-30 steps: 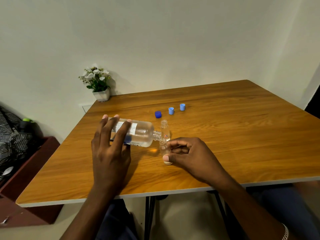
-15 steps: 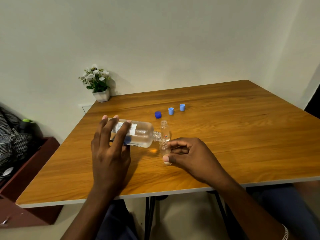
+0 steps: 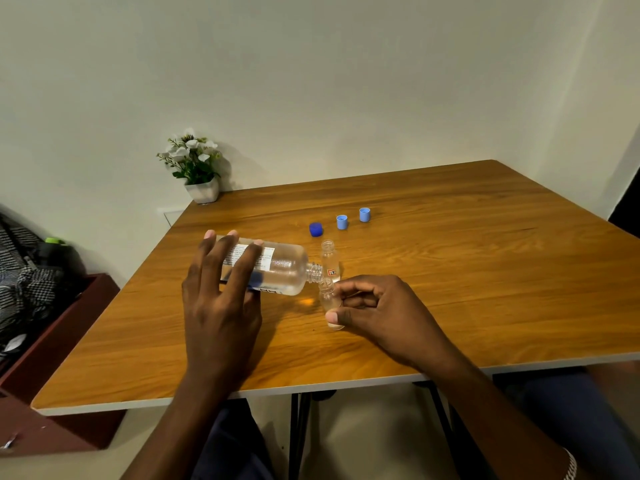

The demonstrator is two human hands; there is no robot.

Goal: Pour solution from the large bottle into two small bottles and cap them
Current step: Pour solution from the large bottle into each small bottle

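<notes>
Your left hand (image 3: pixel 221 306) grips the clear plastic large bottle (image 3: pixel 277 270), long axis near level, threaded neck pointing right | your right hand (image 3: pixel 377 310) pinches a small clear bottle (image 3: pixel 328 299) at its mouth | second small bottle (image 3: pixel 329 259) upright just behind | three blue caps (image 3: pixel 341 222) beyond on the wooden table (image 3: pixel 467 271).

I had a single view, from the head-worn wide-angle camera, set above the near edge of the square brown wooden table (image 3: pixel 450 271). It faced forward and down, close over that edge, with the pale wall beyond the table's far edge.
</notes>
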